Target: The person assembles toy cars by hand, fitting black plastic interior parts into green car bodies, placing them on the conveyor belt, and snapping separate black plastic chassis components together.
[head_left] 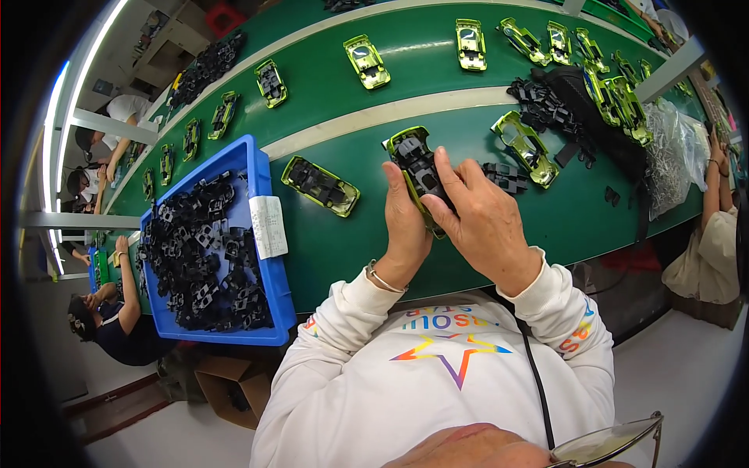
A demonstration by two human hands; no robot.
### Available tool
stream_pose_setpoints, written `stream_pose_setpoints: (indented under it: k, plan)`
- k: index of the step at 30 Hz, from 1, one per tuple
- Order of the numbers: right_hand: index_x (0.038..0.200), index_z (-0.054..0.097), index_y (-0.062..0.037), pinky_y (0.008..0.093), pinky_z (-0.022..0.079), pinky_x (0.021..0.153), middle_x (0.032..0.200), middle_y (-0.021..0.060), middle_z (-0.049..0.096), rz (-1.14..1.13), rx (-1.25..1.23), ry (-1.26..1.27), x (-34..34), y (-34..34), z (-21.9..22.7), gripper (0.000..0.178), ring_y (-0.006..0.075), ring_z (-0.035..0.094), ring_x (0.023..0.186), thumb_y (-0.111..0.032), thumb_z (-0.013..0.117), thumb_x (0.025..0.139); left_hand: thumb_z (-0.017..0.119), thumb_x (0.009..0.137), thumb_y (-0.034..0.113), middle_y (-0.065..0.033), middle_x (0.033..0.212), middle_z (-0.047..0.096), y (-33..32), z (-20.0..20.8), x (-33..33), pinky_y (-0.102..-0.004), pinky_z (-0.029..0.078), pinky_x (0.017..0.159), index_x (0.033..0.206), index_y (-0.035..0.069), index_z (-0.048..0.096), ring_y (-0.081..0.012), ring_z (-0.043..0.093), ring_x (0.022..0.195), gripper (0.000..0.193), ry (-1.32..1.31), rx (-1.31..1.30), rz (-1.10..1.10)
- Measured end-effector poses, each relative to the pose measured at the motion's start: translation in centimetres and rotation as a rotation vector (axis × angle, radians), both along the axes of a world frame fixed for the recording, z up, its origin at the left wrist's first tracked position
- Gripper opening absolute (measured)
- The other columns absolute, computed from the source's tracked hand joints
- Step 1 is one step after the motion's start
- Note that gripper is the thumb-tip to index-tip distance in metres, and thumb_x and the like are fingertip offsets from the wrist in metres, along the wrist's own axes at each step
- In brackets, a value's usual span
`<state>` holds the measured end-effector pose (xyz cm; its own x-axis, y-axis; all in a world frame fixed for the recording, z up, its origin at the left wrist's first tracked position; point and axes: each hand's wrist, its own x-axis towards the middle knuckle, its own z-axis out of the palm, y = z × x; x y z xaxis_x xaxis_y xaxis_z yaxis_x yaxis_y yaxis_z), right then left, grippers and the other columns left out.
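At the centre of the frame, our left hand has its grip closed around a lime-green toy car body with a black chassis inside. Our right hand touches its right side, but we cannot tell if this grip pinches; a blue bin is at left.

Upturned lime-green car shell, black part inside, held aslant.
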<state>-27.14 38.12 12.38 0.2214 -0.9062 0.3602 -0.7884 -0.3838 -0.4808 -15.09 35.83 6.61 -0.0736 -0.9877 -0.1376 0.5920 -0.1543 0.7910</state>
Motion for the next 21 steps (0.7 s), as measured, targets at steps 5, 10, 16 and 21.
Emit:
stream_pose_setpoints:
  k: [5,10,16,21]
  plan:
    - [0.131,0.054,0.0029,0.0343,0.051,0.057,0.088,0.012,0.055,0.003,-0.019,-0.109,-0.5,0.0,-0.4,0.053,0.0257,0.061,0.067,-0.028,0.067,0.09,0.03,0.102,0.06,-0.0063,0.108,0.066,0.4,1.1,-0.3,-0.0305,0.053,0.084,0.121,0.006,0.057,-0.0164,0.065,0.097,0.064,0.012,0.041,0.002]
    - [0.131,0.055,0.0023,0.0341,0.049,0.058,0.089,0.0118,0.056,-0.005,-0.082,-0.068,-0.2,0.3,-0.2,0.054,0.0246,0.06,0.068,-0.031,0.067,0.09,0.029,0.102,0.059,-0.0063,0.107,0.066,0.7,1.4,-0.3,-0.0297,0.053,0.083,0.12,0.005,0.057,-0.0163,0.065,0.095,0.063,0.01,0.051,0.012]
    - [0.134,0.055,-0.0021,0.0374,0.044,0.069,0.087,0.01,0.054,0.078,-0.122,0.16,-1.2,0.1,1.0,0.056,0.0261,0.055,0.076,-0.036,0.065,0.09,0.028,0.103,0.058,-0.0071,0.104,0.067,0.8,1.3,0.2,-0.0298,0.053,0.084,0.119,0.004,0.057,-0.0168,0.066,0.093,0.063,-0.09,-0.059,-0.028]
    - [0.13,0.056,-0.003,0.0365,0.043,0.077,0.09,0.0083,0.055,0.12,-0.05,0.286,-1.7,-0.2,2.6,0.057,0.025,0.054,0.08,-0.039,0.067,0.087,0.039,0.105,0.045,-0.0066,0.115,0.06,0.8,-0.1,0.2,-0.0299,0.051,0.087,0.124,0.004,0.051,-0.0148,0.061,0.102,0.047,-0.062,-0.167,-0.069]
